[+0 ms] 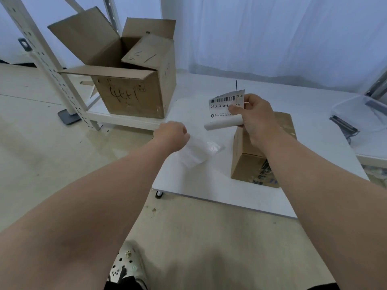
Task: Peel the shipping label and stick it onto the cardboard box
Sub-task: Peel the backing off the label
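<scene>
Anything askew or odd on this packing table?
The shipping label in the right hand curls into a roll at its lower edge. The large open box overhangs the table corner. A crumpled plastic bag lies loose.

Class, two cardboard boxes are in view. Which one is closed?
The small cardboard box on the white table, below the right hand, is closed. The large box at the back left has its flaps open.

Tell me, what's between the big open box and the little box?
In the head view, bare white table lies between the big open box and the little box, with the held shipping label hovering above.
</scene>
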The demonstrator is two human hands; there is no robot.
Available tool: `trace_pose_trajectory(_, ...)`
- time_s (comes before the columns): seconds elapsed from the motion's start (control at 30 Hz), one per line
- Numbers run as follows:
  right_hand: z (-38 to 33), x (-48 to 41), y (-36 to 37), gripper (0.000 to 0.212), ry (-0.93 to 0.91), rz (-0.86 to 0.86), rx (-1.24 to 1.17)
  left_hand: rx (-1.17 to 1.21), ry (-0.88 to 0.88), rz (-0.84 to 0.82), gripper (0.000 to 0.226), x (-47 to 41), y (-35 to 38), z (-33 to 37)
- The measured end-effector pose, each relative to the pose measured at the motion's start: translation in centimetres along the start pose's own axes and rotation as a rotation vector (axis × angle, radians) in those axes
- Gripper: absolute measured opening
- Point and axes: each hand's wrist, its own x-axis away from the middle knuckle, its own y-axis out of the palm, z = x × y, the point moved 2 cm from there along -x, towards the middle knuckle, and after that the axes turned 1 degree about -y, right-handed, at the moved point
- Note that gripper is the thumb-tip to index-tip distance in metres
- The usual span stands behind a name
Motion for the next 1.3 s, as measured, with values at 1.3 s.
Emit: trace_pose_trajectory(1.3, -3.1, 8.5, -9.3, 0.019, 0.437, -0.061, -0.622, 0.305, -0.032, -0.417, 0.111, 7.4, -0.8, 11.2)
